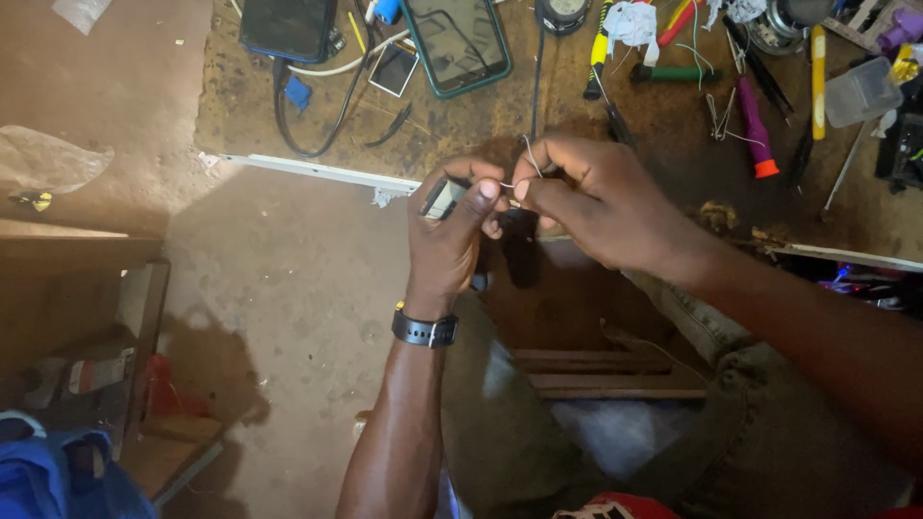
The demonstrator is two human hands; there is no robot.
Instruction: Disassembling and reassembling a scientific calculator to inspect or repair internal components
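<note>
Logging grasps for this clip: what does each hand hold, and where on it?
The left hand grips a small dark device around its body. The right hand pinches a thin wire near its end.

A worn workbench carries two dark phones: one with a black cable below it, one in a green case. Further right lie a green-handled screwdriver, a purple tool and a clear plastic box.
</note>
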